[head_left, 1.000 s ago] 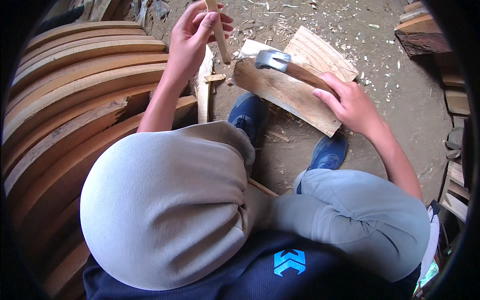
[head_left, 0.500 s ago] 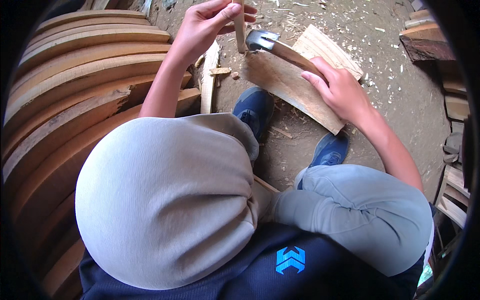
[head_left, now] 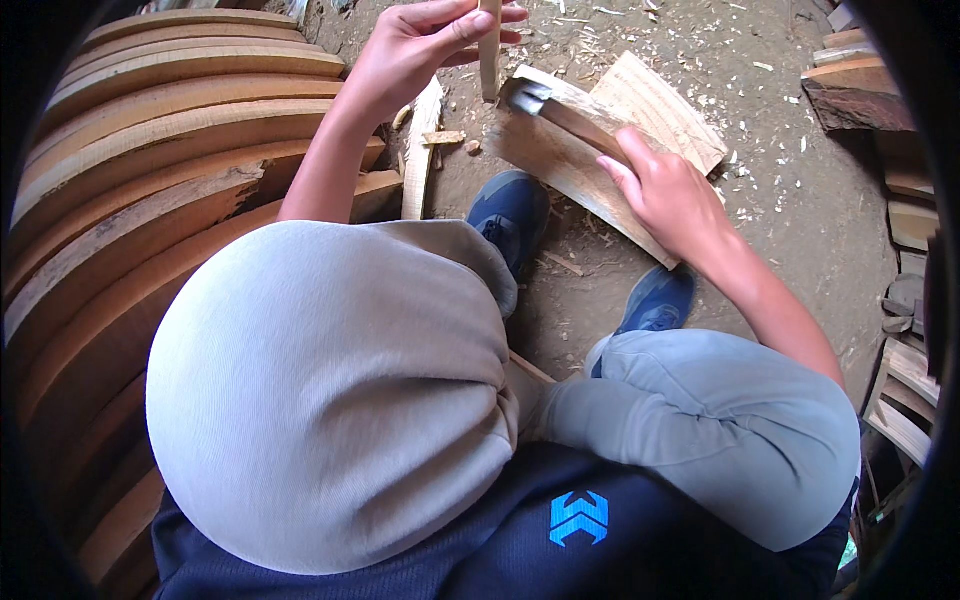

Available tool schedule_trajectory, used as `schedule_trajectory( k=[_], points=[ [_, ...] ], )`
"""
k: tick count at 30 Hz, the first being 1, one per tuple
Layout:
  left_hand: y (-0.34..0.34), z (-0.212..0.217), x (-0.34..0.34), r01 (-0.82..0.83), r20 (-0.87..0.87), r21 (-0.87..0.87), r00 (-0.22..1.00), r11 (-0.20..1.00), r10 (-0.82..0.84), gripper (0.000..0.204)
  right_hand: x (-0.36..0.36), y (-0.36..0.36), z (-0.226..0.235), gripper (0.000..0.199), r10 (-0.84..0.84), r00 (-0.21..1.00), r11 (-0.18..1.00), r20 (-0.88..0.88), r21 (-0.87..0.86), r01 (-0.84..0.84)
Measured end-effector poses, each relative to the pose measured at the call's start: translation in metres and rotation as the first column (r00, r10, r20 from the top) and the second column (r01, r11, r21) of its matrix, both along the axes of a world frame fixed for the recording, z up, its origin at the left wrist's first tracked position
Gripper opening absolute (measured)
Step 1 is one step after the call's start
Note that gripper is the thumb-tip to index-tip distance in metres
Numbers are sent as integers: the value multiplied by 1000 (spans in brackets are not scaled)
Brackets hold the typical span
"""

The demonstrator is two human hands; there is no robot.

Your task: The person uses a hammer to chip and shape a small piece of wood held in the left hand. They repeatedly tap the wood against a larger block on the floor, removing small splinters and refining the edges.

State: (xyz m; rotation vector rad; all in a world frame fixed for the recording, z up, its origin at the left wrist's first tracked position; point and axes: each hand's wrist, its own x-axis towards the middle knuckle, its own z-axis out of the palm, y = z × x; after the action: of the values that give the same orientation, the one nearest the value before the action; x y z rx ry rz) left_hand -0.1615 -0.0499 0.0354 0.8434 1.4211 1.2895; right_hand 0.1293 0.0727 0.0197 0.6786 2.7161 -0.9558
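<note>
My left hand (head_left: 420, 40) pinches a narrow wooden stick (head_left: 490, 65) between thumb and fingers and holds it upright. The stick's lower end is close to the far left end of a thick wooden board (head_left: 590, 190) lying slantwise beyond my shoes. My right hand (head_left: 675, 190) is wrapped round the wooden handle of a hatchet (head_left: 580, 125). Its dark metal head is smeared by motion, just right of the stick and over the board; whether it touches either, I cannot tell.
Curved planks (head_left: 190, 65) are stacked along the left. A pale plank (head_left: 680, 120) lies behind the board, with wood chips scattered on the dirt ground (head_left: 790, 220). More wood pieces (head_left: 860, 95) line the right. My blue shoes (head_left: 510, 215) stand near the board.
The hatchet head has come down a little toward me, over the board, and my right hand has shifted slightly left. The stick stays upright in my left hand, nearly still.
</note>
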Motion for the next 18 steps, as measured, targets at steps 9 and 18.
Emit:
schedule_trajectory(
  k=[9, 18],
  points=[
    [-1, -1, -1, 10, 55, -19, 998, 1000, -9, 49, 0, 4, 0, 28, 19, 999, 999, -38, 35, -17],
    [0, -1, -1, 27, 72, -17, 997, 999, -26, 50, -3, 1, 8, 28, -4, 998, 1000, -66, 18, 5]
  ],
)
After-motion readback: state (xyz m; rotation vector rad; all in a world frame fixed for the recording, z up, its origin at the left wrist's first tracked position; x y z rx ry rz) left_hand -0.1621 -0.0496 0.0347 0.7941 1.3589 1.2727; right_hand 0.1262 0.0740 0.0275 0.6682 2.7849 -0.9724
